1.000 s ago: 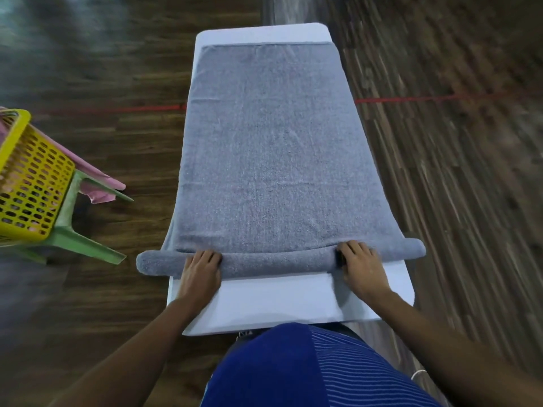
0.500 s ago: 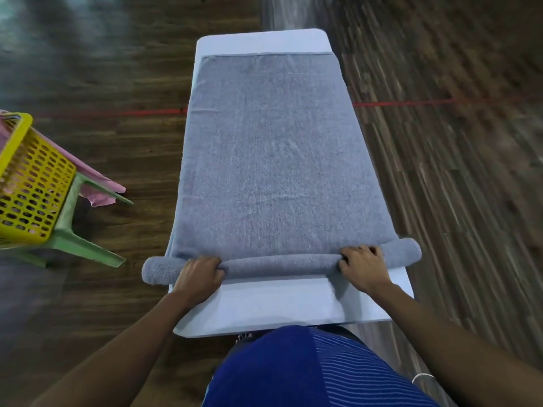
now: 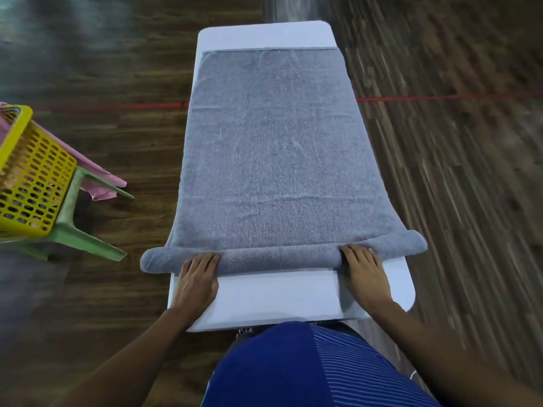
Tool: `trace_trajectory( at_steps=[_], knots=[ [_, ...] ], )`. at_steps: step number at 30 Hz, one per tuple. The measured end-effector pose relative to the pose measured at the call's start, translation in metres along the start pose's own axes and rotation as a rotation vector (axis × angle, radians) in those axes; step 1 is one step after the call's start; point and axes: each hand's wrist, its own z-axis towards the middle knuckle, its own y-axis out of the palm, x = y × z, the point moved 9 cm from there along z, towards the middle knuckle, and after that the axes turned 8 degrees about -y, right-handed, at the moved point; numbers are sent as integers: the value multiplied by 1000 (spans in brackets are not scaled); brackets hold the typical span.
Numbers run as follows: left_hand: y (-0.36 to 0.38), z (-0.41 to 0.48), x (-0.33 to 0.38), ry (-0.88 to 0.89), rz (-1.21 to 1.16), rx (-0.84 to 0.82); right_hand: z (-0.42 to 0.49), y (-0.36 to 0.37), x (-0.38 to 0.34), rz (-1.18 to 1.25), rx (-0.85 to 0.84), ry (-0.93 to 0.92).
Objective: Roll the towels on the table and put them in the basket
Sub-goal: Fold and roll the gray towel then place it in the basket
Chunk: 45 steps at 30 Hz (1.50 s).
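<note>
Since a moment ago the fingers have uncurled and the roll (image 3: 279, 257) has crept a little farther from the person. The left grip (image 3: 199, 277) and right grip (image 3: 364, 271) press flat on it, fingers straight, clamping nothing. Its long axis runs grip to grip across the desk (image 3: 273, 298). The unrolled grey towel (image 3: 273, 157) stretches straight ahead of both, and the basket (image 3: 29, 177) stands well beyond the left grip.

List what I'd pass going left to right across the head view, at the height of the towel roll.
yellow basket → green stool → left hand → right hand. The grey towel roll runs under both hands, so it has no single place in the order.
</note>
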Motion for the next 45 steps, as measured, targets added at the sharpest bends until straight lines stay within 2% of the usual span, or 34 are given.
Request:
trace_trajectory(
  at_steps=[3,6,10,12,15,17,19,24,29,34,39,43,45],
  knots=[
    [-3,9,-5,-40,-18,-9,12,-10,0,1,22,19],
    [-13,18,-2,-75,-69,-31,27,-17,3,11,-71,44],
    [-6,32,-3,-127,-50,-219,39,-17,12,13,-234,97],
    [-5,37,-9,-146,-73,-195,42,-20,18,-28,-164,114],
    [-17,39,-15,-150,-70,2,43,-27,13,-60,41,65],
    [-25,35,-11,-135,-73,84,40,-28,4,-37,84,7],
    [-21,30,-6,-88,-47,52,34,-24,-2,-16,58,-8],
    [3,18,-13,27,37,-170,22,-5,-1,-41,-64,-23],
    [-13,33,-8,26,9,-113,38,-10,3,-34,-123,-17],
    [-6,47,-9,-61,-41,-239,50,-12,15,-61,-180,71],
    [-29,53,-15,-111,-49,57,55,-37,5,-41,94,49],
    [-24,41,1,9,6,54,47,-21,-6,30,-6,-41],
    [-13,37,1,27,53,-35,41,-13,-4,-9,-36,-30]
  ],
)
